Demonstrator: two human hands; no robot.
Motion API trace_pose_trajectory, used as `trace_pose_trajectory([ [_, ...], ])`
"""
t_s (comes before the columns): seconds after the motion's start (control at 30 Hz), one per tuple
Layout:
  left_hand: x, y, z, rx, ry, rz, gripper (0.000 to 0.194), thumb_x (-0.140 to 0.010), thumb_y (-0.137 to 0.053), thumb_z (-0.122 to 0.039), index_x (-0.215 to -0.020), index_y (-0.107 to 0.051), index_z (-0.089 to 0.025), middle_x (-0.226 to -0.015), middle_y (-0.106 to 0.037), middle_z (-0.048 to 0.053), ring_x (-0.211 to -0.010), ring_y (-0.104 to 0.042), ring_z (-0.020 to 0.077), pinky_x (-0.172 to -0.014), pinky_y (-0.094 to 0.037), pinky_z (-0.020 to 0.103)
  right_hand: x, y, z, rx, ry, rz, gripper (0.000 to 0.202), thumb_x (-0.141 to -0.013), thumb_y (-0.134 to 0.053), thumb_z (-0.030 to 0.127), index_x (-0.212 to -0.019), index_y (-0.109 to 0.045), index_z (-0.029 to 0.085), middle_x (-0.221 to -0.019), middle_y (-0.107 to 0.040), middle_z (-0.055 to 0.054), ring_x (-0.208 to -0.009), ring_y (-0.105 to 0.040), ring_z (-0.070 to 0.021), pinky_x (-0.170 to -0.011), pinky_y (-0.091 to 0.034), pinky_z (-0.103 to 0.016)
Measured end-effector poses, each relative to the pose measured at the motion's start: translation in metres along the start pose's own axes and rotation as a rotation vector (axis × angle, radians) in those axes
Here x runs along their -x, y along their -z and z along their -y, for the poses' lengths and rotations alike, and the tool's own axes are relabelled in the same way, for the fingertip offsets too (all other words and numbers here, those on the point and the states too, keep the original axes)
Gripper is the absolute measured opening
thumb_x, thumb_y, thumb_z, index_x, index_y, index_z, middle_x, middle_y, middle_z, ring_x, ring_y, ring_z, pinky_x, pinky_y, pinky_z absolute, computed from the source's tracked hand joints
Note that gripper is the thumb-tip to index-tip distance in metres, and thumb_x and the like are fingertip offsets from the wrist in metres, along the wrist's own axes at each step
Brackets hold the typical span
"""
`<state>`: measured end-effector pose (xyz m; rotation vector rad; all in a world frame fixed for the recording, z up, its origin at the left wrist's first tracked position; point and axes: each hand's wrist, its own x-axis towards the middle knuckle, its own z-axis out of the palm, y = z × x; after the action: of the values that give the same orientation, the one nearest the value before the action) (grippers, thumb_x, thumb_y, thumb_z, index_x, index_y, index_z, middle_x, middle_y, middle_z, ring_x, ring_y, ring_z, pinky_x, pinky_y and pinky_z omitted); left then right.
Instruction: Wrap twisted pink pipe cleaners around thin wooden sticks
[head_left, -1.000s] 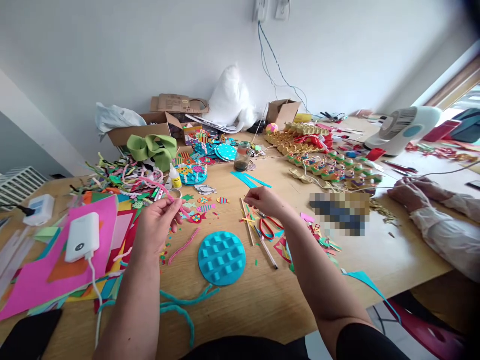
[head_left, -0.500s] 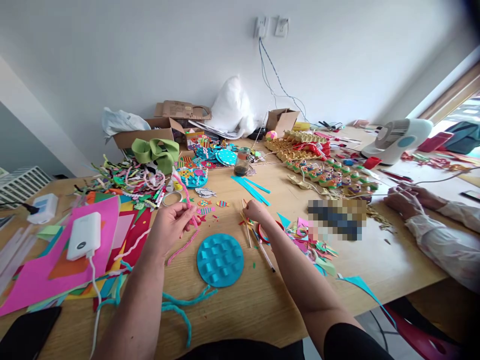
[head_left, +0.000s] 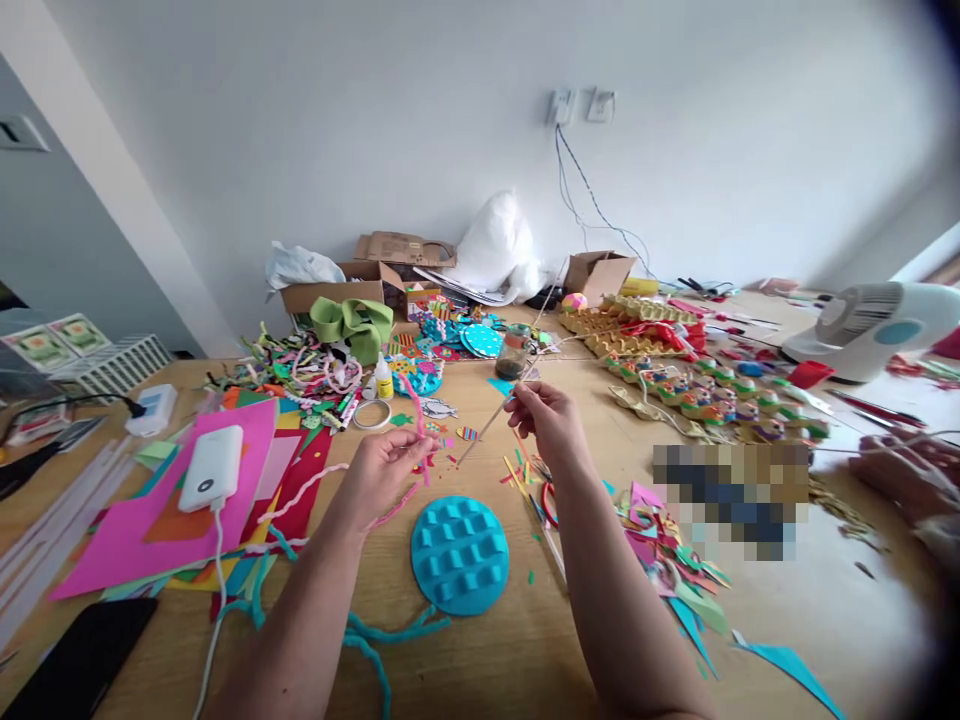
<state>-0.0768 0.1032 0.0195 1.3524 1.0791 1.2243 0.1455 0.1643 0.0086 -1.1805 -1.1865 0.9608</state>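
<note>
My left hand (head_left: 394,465) pinches a pink fuzzy strip (head_left: 415,400) that stands up from the fingers, with a tail trailing below. Facing it, my right hand (head_left: 544,415) holds a thin stick (head_left: 484,432) slanting down to the left, its lower tip a little right of the pink strip. The two hands are apart. Between my forearms lies a round blue disc (head_left: 460,555) with rows of raised folded tabs. Blue fuzzy cords (head_left: 405,632) touch its lower edge. Small striped paper fish (head_left: 469,434) lie beyond the hands.
Coloured paper (head_left: 157,540), a white power bank (head_left: 212,468) and a black phone (head_left: 86,655) lie left. Behind are a glass jar (head_left: 513,352), glue bottle (head_left: 384,380) and egg cartons (head_left: 675,385). Paper scraps (head_left: 667,550) lie right; another person's hands (head_left: 900,475) are at the far right.
My right hand has lifted off the table and come closer to my left hand, now with the thin stick. My left hand still holds the pink strip. The view has shifted.
</note>
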Motion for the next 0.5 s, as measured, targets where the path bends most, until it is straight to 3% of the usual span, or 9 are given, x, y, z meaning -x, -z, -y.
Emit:
trace_pose_trajectory([
  [0.1, 0.001, -0.004, 0.001, -0.001, -0.016, 0.066, 0.021, -0.072, -0.067, -0.037, -0.079, -0.076, -0.019, -0.097, -0.069, 0.008, -0.096, -0.060, 0.0251, -0.080, -0.047, 0.031, 0.010, -0.024, 0.003, -0.256, -0.065, 0.088, 0.034, -0.067, -0.068, 0.047, -0.069, -0.053, 0.016, -0.060, -0.062, -0.002, -0.041, -0.054, -0.0094, -0.032, -0.033, -0.017],
  [0.23, 0.001, -0.005, 0.007, -0.069, -0.020, 0.171, 0.021, -0.076, -0.063, -0.036, -0.077, -0.075, -0.020, -0.092, -0.070, 0.008, -0.089, -0.061, 0.0238, -0.080, -0.045, 0.032, 0.020, -0.046, 0.001, -0.287, -0.078, 0.223, 0.033, -0.070, -0.067, 0.046, -0.069, -0.055, 0.015, -0.060, -0.064, -0.003, -0.042, -0.057, -0.0100, -0.032, -0.036, -0.016],
  [0.37, -0.001, -0.002, 0.010, -0.165, 0.015, 0.171, 0.024, -0.077, -0.062, -0.038, -0.071, -0.075, -0.018, -0.075, -0.070, 0.009, -0.073, -0.061, 0.0224, -0.065, -0.046, 0.029, 0.023, -0.054, 0.001, -0.275, -0.069, 0.290, 0.036, -0.072, -0.064, 0.050, -0.069, -0.055, 0.016, -0.060, -0.064, -0.002, -0.043, -0.057, -0.0104, -0.033, -0.038, -0.017],
  [0.5, -0.003, 0.003, 0.011, -0.149, 0.027, 0.141, 0.025, -0.075, -0.064, -0.040, -0.070, -0.074, -0.018, -0.071, -0.069, 0.008, -0.069, -0.060, 0.0211, -0.063, -0.045, 0.028, 0.023, -0.050, 0.003, -0.191, -0.045, 0.276, 0.036, -0.072, -0.064, 0.050, -0.074, -0.056, 0.015, -0.064, -0.064, -0.002, -0.045, -0.057, -0.0103, -0.034, -0.039, -0.018],
])
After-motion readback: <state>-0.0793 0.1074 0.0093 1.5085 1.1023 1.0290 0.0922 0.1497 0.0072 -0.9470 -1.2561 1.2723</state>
